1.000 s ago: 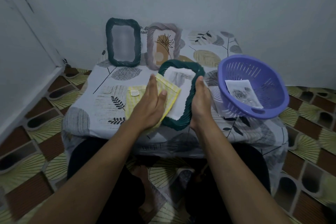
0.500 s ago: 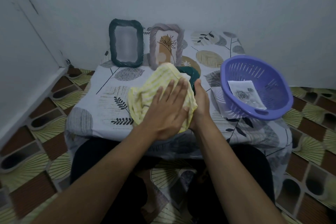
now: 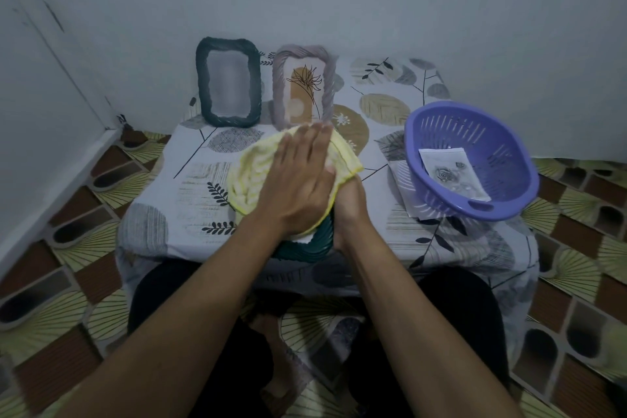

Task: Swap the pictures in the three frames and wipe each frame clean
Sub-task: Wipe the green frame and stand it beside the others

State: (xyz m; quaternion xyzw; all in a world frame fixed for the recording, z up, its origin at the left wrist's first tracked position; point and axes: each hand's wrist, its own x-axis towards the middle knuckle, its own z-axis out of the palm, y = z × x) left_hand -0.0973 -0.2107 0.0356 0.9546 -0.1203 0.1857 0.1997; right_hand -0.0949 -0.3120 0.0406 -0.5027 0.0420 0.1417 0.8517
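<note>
Under the flat, spread fingers of the left hand point(image 3: 298, 187), a yellow cloth point(image 3: 251, 176) covers the dark green frame point(image 3: 305, 246); the right hand point(image 3: 349, 210) fingers grip the frame's right edge on the counter point(image 3: 190, 200).

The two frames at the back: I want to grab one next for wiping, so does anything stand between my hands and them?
Only the work in hand. The left hand presses the yellow cloth on the dark green frame steadied by the right hand. Beyond that, bare tablecloth leads to the teal frame and grey frame.
</note>
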